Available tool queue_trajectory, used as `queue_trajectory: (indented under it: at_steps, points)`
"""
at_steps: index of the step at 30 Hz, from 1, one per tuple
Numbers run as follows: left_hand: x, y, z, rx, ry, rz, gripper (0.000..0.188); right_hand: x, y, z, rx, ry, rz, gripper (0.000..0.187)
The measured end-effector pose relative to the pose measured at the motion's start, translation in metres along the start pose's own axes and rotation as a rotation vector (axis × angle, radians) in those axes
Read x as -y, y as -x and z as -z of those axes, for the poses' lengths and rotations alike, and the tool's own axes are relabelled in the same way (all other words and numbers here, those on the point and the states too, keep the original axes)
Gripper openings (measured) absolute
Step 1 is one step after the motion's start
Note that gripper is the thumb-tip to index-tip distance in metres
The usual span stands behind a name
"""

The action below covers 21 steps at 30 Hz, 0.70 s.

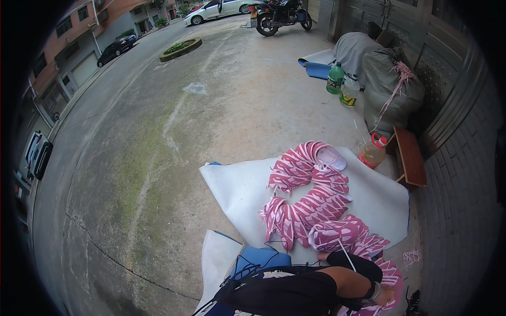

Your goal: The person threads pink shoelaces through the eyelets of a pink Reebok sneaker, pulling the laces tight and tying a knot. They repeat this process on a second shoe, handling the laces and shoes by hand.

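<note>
A long curving row of pink-and-white shoe uppers (pixel 311 206), nested one against another, lies on a white sheet (pixel 240 189). The row bends round and runs down toward me at the lower right. My left hand (pixel 387 296), with a band on its wrist, reaches across from the lower edge. Its fingers look closed round the edge of a pink shoe upper (pixel 391 273); the fingertips are partly hidden. A thin white strip (pixel 347 256) stands up just behind my forearm. My right hand does not show.
Beside the sheet stand a red-capped bottle (pixel 373 151) and a low wooden stool (pixel 408 156). Farther off are a green bottle (pixel 334 79), a clear bottle (pixel 349 92) and a stuffed grey sack (pixel 392 89). Pink cord (pixel 411 256) lies at right. A motorcycle (pixel 279 18) is parked beyond.
</note>
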<state>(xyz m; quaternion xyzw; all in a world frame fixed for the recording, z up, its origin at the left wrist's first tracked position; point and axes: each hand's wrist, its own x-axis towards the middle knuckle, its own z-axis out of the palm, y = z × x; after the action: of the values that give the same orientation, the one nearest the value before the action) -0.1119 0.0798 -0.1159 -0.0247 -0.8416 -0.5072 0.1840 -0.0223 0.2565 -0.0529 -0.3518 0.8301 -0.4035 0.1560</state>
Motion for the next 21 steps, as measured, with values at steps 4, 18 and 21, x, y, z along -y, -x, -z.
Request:
queue_trajectory:
  at_steps: [4, 18, 21]
  points:
    - [0.01, 0.018, 0.042, 0.0, 0.175, -0.013, 0.007, -0.005, -0.009, -0.007, -0.02, -0.179, -0.137, 0.017]
    - [-0.068, 0.019, 0.137, 0.402, 0.701, 0.56, 0.014, 0.057, 0.006, 0.016, -0.352, 0.018, -0.046, 0.011]
    - [-0.074, 0.022, 0.144, 0.374, 0.736, 0.555, 0.017, 0.074, 0.004, 0.025, -0.398, 0.205, 0.117, 0.012]
